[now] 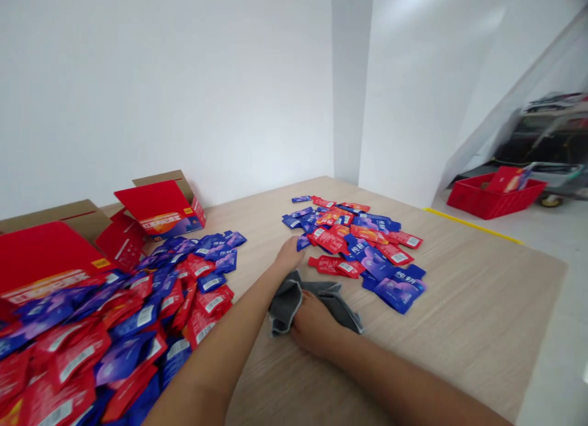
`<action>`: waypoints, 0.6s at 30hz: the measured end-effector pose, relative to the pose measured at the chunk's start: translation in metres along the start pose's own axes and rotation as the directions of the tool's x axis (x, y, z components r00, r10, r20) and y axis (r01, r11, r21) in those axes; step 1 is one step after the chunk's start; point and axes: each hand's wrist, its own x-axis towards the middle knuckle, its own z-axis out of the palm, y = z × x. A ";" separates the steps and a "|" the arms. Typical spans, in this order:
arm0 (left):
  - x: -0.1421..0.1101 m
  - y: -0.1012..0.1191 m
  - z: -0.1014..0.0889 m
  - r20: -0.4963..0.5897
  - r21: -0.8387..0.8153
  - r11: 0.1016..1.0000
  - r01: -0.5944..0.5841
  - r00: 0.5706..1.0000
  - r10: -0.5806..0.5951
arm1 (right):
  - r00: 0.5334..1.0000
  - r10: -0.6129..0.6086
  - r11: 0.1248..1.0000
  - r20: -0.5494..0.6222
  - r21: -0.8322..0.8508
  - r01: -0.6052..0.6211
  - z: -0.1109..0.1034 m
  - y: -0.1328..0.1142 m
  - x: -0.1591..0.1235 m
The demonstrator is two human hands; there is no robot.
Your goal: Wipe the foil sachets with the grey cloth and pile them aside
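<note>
My left hand reaches forward to the near left side of a pile of flat pouches. Its fingers are closed at the edge of a small blue pouch. Bunched up in my right hand is a grey cloth with pale edging, resting low over the table below the left hand. Beyond both hands the pile mixes red pouches and blue pouches, some with white barcode labels. My fingertips are partly hidden on both hands.
A larger heap of red and blue pouches covers the left of the wooden table. Two opened red cartons stand behind it against the white wall. On the floor at right sits a red crate, beside a yellow floor line.
</note>
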 end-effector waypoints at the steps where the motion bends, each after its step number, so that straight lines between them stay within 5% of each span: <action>1: 0.006 0.003 0.006 0.021 0.063 0.997 -0.039 0.999 0.038 | 1.000 0.002 1.000 0.001 0.010 -0.002 -0.001 -0.001 0.000; 5: 0.016 0.005 0.020 0.077 0.270 0.957 -0.104 0.993 0.086 | 1.000 0.013 0.998 0.004 0.058 -0.013 -0.009 -0.005 0.002; 9: 0.008 -0.005 0.013 0.059 0.362 0.931 -0.049 0.998 0.029 | 0.998 0.035 0.994 0.047 0.105 -0.039 -0.014 -0.005 0.002; 15: -0.029 -0.035 -0.045 -0.074 0.278 0.958 0.066 0.996 -0.047 | 0.999 0.043 0.988 0.026 0.148 -0.046 -0.006 -0.005 0.001; 18: -0.055 -0.043 -0.078 -0.193 0.151 0.985 0.084 0.980 -0.054 | 0.999 0.039 0.951 -0.004 0.308 -0.036 -0.002 -0.014 0.004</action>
